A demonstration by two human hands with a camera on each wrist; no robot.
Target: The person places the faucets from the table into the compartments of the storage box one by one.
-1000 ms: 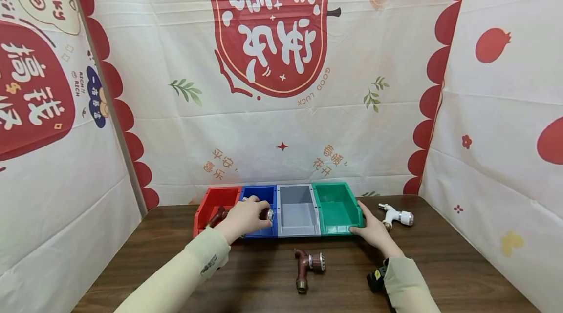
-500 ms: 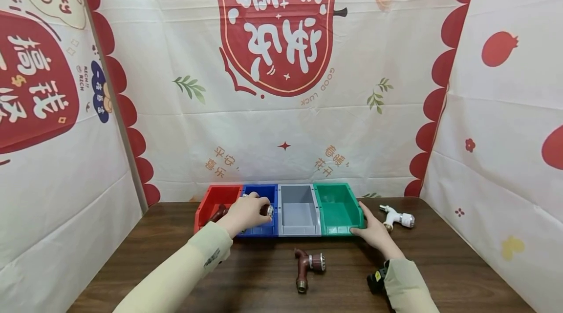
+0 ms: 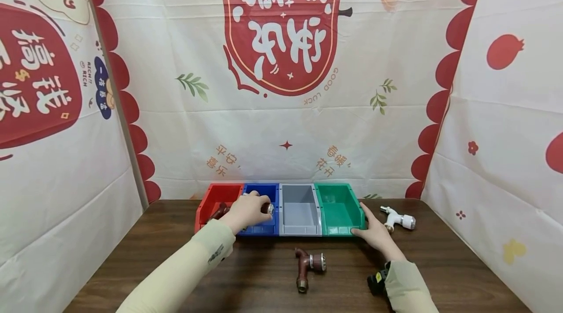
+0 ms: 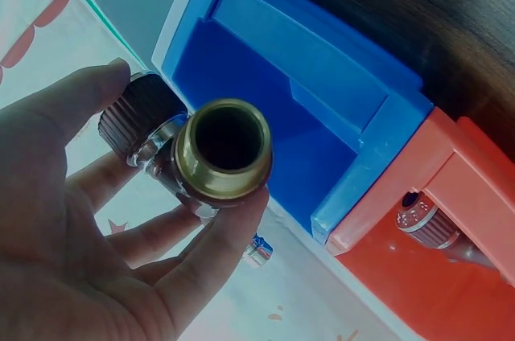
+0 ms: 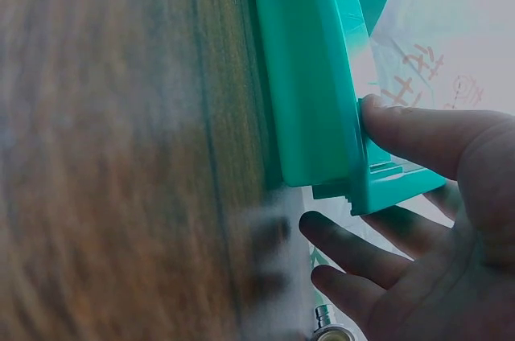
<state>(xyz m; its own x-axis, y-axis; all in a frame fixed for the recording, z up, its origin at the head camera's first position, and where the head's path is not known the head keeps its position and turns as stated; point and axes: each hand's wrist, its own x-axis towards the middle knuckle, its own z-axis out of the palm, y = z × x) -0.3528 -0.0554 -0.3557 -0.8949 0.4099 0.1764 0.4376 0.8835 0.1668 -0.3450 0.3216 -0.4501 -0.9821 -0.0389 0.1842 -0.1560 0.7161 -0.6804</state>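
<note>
In the head view my left hand point(image 3: 246, 211) is over the blue bin point(image 3: 260, 230) and grips a brown tap point(image 4: 145, 116). The left wrist view shows thumb and fingers around this tap, its brass threaded end facing the camera and its ribbed knob by the thumb. My right hand point(image 3: 375, 230) holds the front right corner of the green bin point(image 3: 339, 230). Its thumb presses the front lip in the right wrist view, with fingers along the outer side. Another brown tap point(image 4: 434, 228) lies in the red bin point(image 3: 203, 210), partly hidden by the left arm in the head view.
A grey bin point(image 3: 301, 230) sits between the blue and green ones, all joined in a row. One more brown tap point(image 3: 303, 269) lies on the wooden table point(image 3: 264, 283) in front. A white tap point(image 3: 399, 220) is right of the green bin. Printed cloth point(image 3: 281, 122) hangs behind.
The head view has shifted slightly. Both hands stay almost where they were, the left still holding the brown tap over the blue bin and the right still at the green bin.
</note>
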